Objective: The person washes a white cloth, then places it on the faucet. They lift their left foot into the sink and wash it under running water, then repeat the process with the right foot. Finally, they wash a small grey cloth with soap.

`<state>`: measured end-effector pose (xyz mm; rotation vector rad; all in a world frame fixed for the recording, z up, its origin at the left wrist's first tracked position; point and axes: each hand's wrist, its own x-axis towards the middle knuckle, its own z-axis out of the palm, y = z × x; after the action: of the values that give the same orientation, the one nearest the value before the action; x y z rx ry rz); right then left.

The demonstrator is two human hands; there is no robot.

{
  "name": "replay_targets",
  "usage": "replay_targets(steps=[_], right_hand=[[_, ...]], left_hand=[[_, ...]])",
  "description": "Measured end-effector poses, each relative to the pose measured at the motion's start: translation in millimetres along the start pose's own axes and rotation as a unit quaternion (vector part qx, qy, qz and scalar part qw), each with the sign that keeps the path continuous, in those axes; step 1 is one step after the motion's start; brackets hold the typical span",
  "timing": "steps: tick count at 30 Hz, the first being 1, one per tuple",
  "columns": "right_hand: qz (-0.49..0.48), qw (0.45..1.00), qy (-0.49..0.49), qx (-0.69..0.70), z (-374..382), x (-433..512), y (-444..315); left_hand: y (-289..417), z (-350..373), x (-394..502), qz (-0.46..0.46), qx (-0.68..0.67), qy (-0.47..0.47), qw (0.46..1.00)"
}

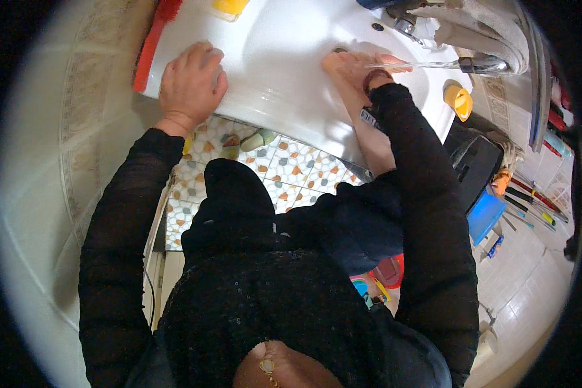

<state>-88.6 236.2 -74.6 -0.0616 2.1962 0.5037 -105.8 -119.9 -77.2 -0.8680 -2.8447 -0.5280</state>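
My left hand (190,82) rests palm down on the near left rim of a white washbasin (266,92), holding nothing, thumb apart. One bare leg (371,145) is raised over the basin's front edge, its foot (333,65) inside the bowl. My right hand (363,68), with a dark red bracelet (376,75) at the wrist, lies against the foot; the line between fingers and foot is hard to make out. Water (424,64) streams onto them from a chrome tap spout (485,65).
A red bristled brush (150,56) lies along the left rim, near a yellow item (230,7). Right of the basin stand a yellow cup (460,103), a dark case (480,160) and a blue box (486,213). A slipper (254,140) sits on the pebble-patterned floor (291,157).
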Motion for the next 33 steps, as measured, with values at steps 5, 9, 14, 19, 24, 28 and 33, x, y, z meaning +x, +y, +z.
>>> replay_targets(steps=[5,9,14,19,24,28,33], right_hand=[[0.041,0.998,0.036,0.043,46.5,41.4,73.0],[0.0,0.986,-0.03,0.163,63.7,91.8,94.0],[-0.034,0.994,0.041,0.097,55.5,61.7,82.7],[-0.075,0.987,0.135,0.042,48.9,26.4,61.2],[-0.153,0.968,0.182,0.072,50.5,41.9,88.0],[-0.099,0.992,-0.028,0.072,45.3,70.1,111.3],[0.008,0.873,-0.25,0.418,51.9,87.0,121.8]], left_hand=[[0.0,0.8,-1.4,0.005,0.01,0.015,1.0],[1.2,1.4,-2.3,-0.013,0.001,0.004,1.0],[6.9,-2.1,-0.8,-0.011,0.038,-0.01,0.999],[7.8,-7.0,3.2,-0.005,0.037,-0.018,0.999],[7.3,-4.9,3.5,-0.007,0.029,-0.04,0.999],[7.1,-6.0,4.6,-0.015,0.021,-0.056,0.998],[6.5,-9.9,6.4,-0.011,0.005,-0.052,0.999]])
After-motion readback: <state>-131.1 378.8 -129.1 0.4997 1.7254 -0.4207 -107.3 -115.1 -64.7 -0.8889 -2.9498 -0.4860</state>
